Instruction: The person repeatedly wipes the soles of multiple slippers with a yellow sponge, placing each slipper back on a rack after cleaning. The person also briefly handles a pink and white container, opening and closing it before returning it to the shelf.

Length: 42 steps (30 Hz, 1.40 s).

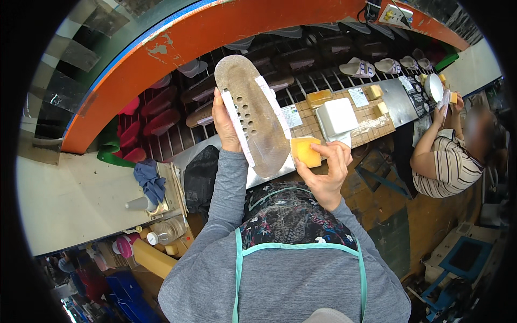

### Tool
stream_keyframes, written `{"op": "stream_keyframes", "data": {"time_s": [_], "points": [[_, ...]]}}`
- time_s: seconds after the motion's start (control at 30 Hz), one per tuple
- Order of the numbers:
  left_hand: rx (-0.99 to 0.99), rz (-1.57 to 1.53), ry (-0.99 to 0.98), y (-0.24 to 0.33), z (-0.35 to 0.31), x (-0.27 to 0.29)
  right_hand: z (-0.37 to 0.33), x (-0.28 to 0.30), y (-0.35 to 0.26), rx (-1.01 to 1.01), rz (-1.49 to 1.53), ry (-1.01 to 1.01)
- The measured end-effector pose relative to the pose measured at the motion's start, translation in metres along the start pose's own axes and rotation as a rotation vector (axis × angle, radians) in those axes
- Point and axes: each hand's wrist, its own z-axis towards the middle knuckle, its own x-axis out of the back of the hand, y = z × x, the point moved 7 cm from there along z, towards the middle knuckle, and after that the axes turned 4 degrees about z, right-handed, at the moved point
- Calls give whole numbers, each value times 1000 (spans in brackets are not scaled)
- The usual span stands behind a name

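Observation:
My left hand grips a sandal by its left side, raised above the bench. Its brown, sole-shaped underside faces me, with several round holes in the middle and pale strips along both sides. Between the thumb and fingers of my right hand is a yellow sponge. The sponge touches or lies very close to the sandal's lower right edge; which of the two I cannot tell.
A white container stands on a tiled board with sponge blocks. Beyond, a rack carries more footwear, including white sandals, under an orange beam. A co-worker sits at right. Left lie a blue cloth and a clear jar.

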Motion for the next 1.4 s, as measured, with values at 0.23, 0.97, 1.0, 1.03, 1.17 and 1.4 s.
{"op": "stream_keyframes", "data": {"time_s": [0.23,0.97,1.0,1.03,1.17,1.4], "points": [[-23,-151,59,1,10,8,2,-11,-11,126,16,-68],[-42,236,148,-57,32,-60,28,-5,21,43,10,-48],[-45,231,171,-55,39,-57,20,-5,23,44,29,-46],[-78,228,185,-52,44,-54,14,-5,26,25,47,-60],[-61,199,182,-55,64,-54,0,7,43,-17,70,-80],[-50,249,139,-78,87,-81,5,25,57,-47,66,78]]}}
